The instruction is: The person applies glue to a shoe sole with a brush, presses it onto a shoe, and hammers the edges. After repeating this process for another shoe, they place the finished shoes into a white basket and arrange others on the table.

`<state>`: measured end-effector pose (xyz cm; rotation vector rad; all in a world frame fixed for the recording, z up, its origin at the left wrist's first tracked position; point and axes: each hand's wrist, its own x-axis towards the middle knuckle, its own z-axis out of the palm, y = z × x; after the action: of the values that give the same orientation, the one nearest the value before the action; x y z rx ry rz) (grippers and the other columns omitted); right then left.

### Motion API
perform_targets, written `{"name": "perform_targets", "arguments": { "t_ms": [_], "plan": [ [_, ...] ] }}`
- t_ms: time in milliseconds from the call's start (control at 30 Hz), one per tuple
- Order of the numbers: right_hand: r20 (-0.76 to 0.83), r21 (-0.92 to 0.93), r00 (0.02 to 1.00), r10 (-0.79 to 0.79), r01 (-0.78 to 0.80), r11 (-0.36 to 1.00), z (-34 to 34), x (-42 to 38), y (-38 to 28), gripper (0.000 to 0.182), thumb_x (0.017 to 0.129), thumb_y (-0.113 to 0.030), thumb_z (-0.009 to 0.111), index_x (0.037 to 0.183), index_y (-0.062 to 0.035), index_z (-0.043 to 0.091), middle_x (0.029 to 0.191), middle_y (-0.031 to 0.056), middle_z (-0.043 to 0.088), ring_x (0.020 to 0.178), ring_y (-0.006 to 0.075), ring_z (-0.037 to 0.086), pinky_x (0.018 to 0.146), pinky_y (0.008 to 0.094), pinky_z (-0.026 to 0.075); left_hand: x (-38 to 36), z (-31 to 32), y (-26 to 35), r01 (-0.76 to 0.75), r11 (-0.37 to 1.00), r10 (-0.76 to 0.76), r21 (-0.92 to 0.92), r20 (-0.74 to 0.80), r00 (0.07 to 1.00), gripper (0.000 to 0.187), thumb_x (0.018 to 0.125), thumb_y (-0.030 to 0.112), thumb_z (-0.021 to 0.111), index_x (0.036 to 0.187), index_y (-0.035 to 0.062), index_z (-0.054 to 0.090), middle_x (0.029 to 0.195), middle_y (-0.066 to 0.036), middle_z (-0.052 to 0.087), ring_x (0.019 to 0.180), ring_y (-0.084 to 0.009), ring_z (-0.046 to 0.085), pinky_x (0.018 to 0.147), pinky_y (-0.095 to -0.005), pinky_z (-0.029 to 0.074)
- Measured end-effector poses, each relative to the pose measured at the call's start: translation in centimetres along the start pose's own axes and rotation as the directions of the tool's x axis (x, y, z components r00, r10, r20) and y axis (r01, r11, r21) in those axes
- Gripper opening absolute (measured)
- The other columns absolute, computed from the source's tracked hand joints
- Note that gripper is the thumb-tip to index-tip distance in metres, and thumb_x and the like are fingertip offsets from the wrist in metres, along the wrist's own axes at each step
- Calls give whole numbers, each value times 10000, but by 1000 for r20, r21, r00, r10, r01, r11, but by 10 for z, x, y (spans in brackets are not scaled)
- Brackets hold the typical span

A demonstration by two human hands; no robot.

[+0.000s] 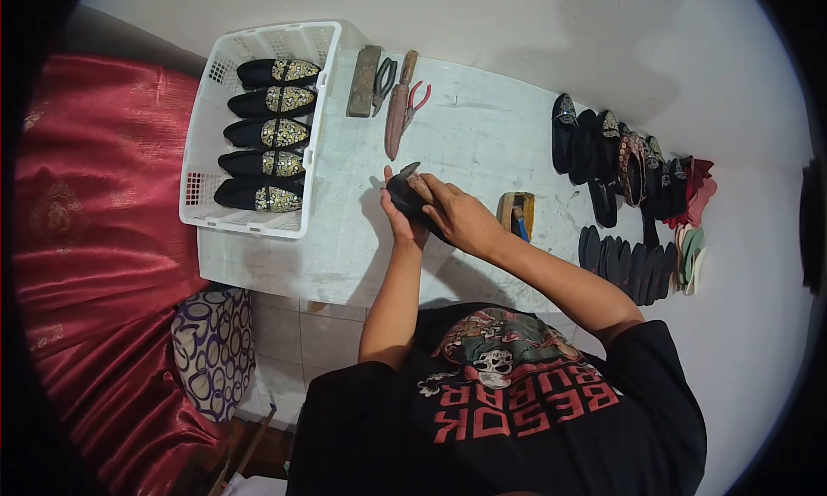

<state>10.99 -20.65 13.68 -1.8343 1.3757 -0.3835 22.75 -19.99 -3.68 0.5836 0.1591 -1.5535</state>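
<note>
Both hands meet over the middle of the white worktable, working on 1 black shoe. The left hand cradles it from underneath, fingers curled round its far side and closed on it. The right hand lies over the top with its fingers pinched at the shoe's upper edge; they look closed round something small and grey at the tip (a tool or part of the shoe, too small to tell).

Judging by this, the step in hand is fitting or trimming work on that shoe, mid-way rather than finished. The next move calls for a steady left grip while the right fingertips work along the edge.

Beyond the fingertips lie a knife, red-handled pliers, a dark pair of pliers and a block. Left of the left fingers stands a white basket holding 5 black shoes with gold embroidery. Just right of the right hand sits a brush; further right are a row of shoes and stacked soles.
</note>
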Motion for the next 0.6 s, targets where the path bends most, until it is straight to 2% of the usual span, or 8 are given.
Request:
{"name": "perform_targets", "arguments": {
  "t_ms": [100,133,200,267,333,400,500,600],
  "plan": [
    [-30,158,999,-22,26,987,-6,-2,5,562,1026,-217,641,1509,-1,451,1204,288,672,1099,452,683,931,472,534,11,-10,-2,12,998,-12,-61,8,1000,690,985,615,581,1570,287,421,1363,-17,606,1218,-253,623,1076,-475,512],
    [-46,227,998,-38,48,973,-10,-4,9,566,1025,-217,643,1513,-3,454,1185,283,680,1092,428,697,925,468,533,15,-10,-2,16,996,-10,-88,68,998,697,982,608,595,1572,281,419,1339,-15,608,1208,-247,624,1071,-478,516],
    [-32,374,991,129,-108,921,-22,-14,16,554,1034,-235,644,1516,-28,465,1093,194,672,981,291,674,853,394,532,20,-8,-1,25,990,1,-142,180,984,713,978,592,623,1577,268,413,1292,-10,613,1186,-236,627,1062,-482,525],
    [15,513,956,293,-259,818,-35,-29,26,541,1044,-252,645,1518,-54,476,1001,104,664,869,154,651,782,321,531,14,0,1,21,990,6,-139,189,982,750,965,600,643,1577,216,443,1250,-9,653,1175,-219,634,1053,-437,530],
    [-109,616,961,254,-136,776,-45,-43,44,538,1046,-247,654,1516,-52,479,1060,43,611,839,81,571,764,268,508,14,0,2,33,990,-9,-134,179,984,786,951,610,658,1580,191,438,1231,-7,648,1150,-209,638,1058,-430,531],
    [-201,593,963,182,-28,805,-51,-53,57,540,1058,-225,637,1528,-37,450,1174,72,607,961,126,594,856,305,510,13,-1,0,15,995,1,-100,159,987,841,923,643,676,1556,132,466,1208,-14,639,1122,-194,640,1082,-414,524],
    [-171,645,962,214,-54,762,-47,-68,67,556,1076,-237,612,1542,-13,408,1274,122,621,1104,164,617,915,330,506,15,-7,1,44,994,-23,-103,191,981,870,899,681,683,1519,96,509,1216,-30,634,1126,-178,643,1110,-395,514],
    [-126,679,972,198,-61,731,-37,-79,71,568,1085,-255,599,1543,7,388,1302,150,645,1185,192,628,968,339,506,20,-9,3,69,993,-51,-100,170,984,1007,850,757,682,1599,146,400,1286,-48,588,1203,-213,600,1151,-479,478]
  ]
}}
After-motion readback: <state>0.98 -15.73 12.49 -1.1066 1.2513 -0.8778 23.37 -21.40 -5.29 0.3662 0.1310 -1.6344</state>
